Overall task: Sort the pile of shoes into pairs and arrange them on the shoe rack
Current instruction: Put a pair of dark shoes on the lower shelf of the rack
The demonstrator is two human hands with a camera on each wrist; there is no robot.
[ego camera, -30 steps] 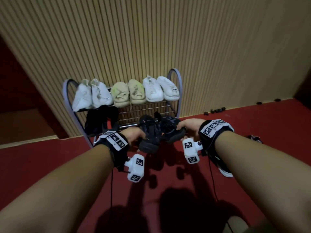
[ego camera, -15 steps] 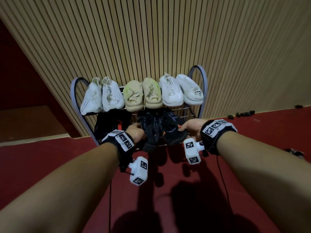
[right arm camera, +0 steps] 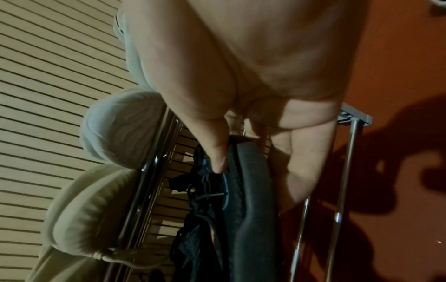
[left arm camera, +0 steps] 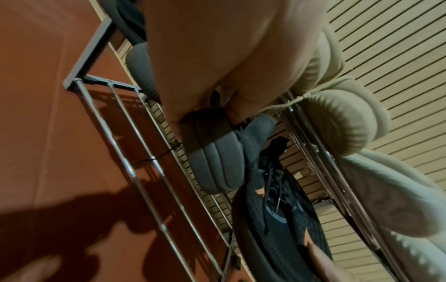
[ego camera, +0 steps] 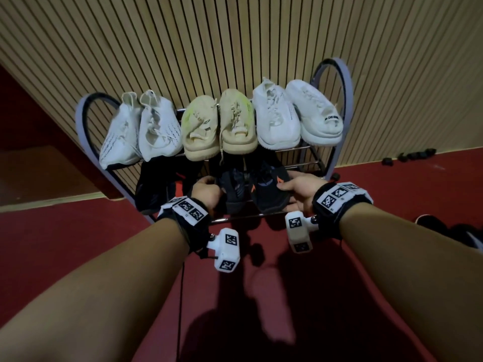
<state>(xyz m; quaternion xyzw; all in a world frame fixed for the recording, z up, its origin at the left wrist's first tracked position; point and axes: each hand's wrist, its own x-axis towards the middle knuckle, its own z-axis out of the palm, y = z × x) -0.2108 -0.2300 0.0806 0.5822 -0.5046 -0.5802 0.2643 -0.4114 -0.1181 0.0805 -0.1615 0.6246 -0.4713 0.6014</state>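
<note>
The left hand (ego camera: pixel 206 193) is gripping the heel of a dark grey sneaker (ego camera: pixel 234 193), fingers curled round its back edge, while the right hand (ego camera: pixel 298 190) is pinching the side of the matching dark sneaker with orange accents (ego camera: pixel 269 189), thumb lying on the upper and fingers reaching under the sole. Both shoes are sitting side by side, touching, on the lower tier of the metal shoe rack (ego camera: pixel 342 82), toes pointing toward the slatted wooden wall (ego camera: pixel 235 35). In the left wrist view the grey ribbed heel (left arm camera: pixel 212 152) is resting on the lower chrome bars (left arm camera: pixel 135 171) with the fingers (left arm camera: pixel 239 108) hooking over its collar; in the right wrist view the thumb (right arm camera: pixel 217 152) is pressing into the laced upper of the other shoe (right arm camera: pixel 241 209). Just left of the held pair, a black shoe with a red mark (ego camera: pixel 162 189) is lying on the same tier. On the upper tier three pairs are standing in a row: white knit sneakers (ego camera: pixel 141 131) at the left, beige sneakers with yellow-green laces (ego camera: pixel 219 126) in the middle, white chunky-soled sneakers (ego camera: pixel 298 113) at the right. Another dark shoe (ego camera: pixel 449 233) is lying on the red carpet (ego camera: pixel 65 244) well to the right.
</note>
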